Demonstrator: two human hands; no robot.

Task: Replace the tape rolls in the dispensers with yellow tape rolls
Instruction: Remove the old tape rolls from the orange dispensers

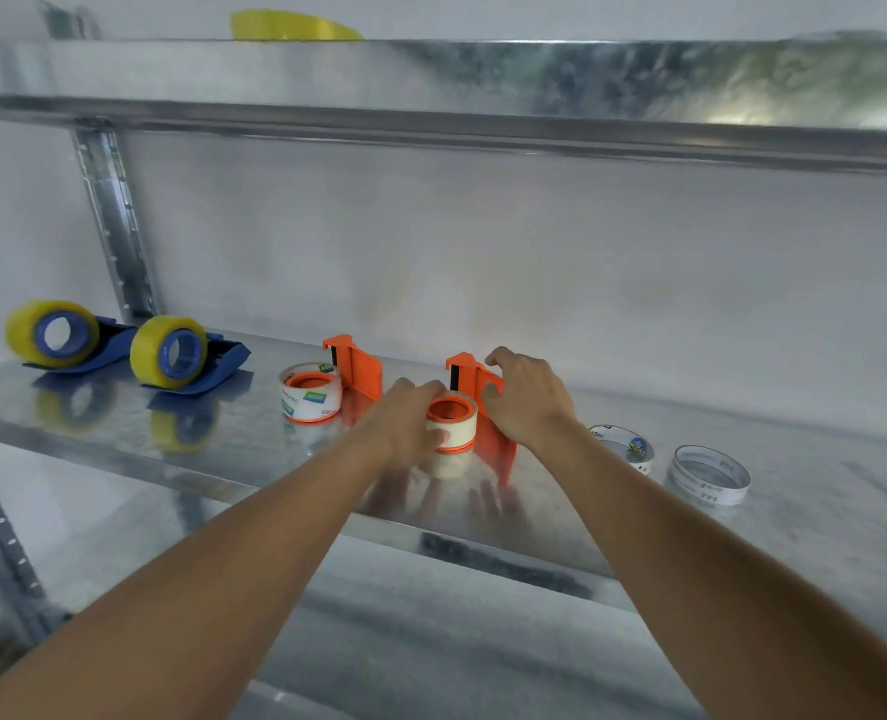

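Note:
Two orange dispensers stand on the metal shelf [119, 407]. The right orange dispenser [470, 376] carries a white tape roll [454, 420] on its orange hub. My left hand [410, 418] wraps around that roll from the left. My right hand [527, 394] grips the dispenser's upright body. The left orange dispenser [355, 368] holds a white printed roll [310, 393]. At the far left, two blue dispensers [114, 337] [223, 356] each carry a yellow tape roll [36, 332] [155, 350]. Another yellow roll [285, 26] lies on the upper shelf.
Two thin, nearly used-up white roll cores [626, 446] [709, 475] lie on the shelf to the right of my right arm. The upper shelf's metal edge [483, 96] overhangs the work area. A perforated upright post [119, 236] stands at the back left.

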